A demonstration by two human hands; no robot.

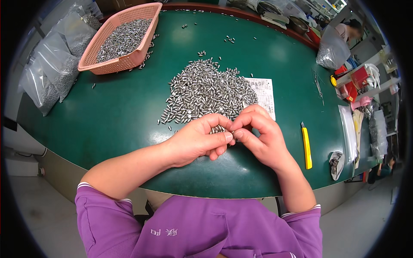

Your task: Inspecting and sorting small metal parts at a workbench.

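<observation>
A wide heap of small, shiny metal pins [206, 86] lies in the middle of the green table [129, 107]. At the heap's near edge, my left hand [202, 136] and my right hand [260, 135] meet, thumbs and fingertips bent together. Something small sits between the fingertips, mostly hidden; it may be one of the metal pieces. A few pins show in the gap between thumb and forefinger of my left hand. Partly under the heap's right side is a printed paper sheet [264, 94].
A pink plastic basket [124, 65] full of similar pins stands at the far left, beside clear bags [56, 64] of small metal parts. On the right lie a yellow utility knife [306, 146], a small white pouch [337, 165] and thin wires [317, 86]. A person [350, 32] is at the far right.
</observation>
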